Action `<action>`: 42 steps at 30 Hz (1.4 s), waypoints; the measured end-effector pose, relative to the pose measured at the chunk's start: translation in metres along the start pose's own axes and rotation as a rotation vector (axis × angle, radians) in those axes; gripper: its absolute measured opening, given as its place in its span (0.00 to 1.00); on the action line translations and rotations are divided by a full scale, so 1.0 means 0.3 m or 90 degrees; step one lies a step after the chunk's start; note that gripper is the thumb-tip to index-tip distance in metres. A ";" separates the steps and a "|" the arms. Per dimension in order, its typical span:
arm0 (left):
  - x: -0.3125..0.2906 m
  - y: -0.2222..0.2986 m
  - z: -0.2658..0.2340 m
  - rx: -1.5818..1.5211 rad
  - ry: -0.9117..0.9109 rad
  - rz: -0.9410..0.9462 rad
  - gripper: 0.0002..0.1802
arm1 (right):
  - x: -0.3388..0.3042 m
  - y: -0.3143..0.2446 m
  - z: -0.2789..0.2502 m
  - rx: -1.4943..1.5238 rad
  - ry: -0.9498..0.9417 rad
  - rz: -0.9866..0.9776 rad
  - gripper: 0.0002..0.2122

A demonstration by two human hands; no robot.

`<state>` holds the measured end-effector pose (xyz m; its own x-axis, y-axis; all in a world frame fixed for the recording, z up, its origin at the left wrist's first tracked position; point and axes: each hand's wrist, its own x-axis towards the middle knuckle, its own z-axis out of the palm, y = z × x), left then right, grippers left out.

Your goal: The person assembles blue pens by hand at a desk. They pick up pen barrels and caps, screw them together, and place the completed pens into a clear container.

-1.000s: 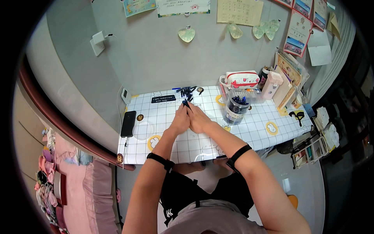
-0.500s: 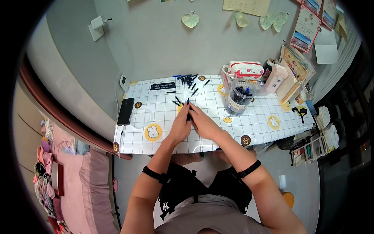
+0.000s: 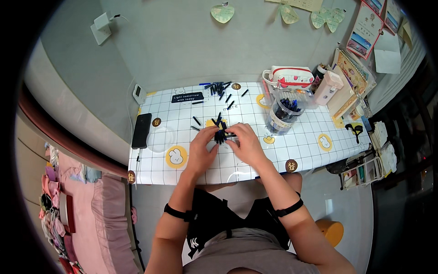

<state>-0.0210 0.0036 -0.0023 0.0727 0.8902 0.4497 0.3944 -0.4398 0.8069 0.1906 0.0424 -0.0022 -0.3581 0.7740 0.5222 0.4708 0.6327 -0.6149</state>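
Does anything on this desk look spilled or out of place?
Yes: short dark sticks lie strewn across the desk, jumbled near the wall and clustered between the left hand and right hand, with strays apart. It looks untidy, though nothing appears damaged.

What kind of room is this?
Probably a home bedroom with a study corner: a pink bed at left, a desk with a pencil case, and certificates on the wall.
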 end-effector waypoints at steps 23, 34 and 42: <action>-0.003 -0.013 0.011 0.069 0.030 0.065 0.23 | 0.005 0.013 0.017 0.034 0.059 0.025 0.15; -0.009 -0.040 0.025 0.063 0.066 0.091 0.19 | 0.004 0.013 0.023 0.028 0.052 0.014 0.12; -0.006 -0.038 0.027 0.087 0.054 0.078 0.18 | 0.005 0.009 0.016 0.050 0.040 0.009 0.12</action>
<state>-0.0182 0.0081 -0.0153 0.0530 0.8152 0.5768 0.5089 -0.5190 0.6867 0.1873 0.0454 -0.0059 -0.2993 0.7812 0.5478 0.4105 0.6237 -0.6651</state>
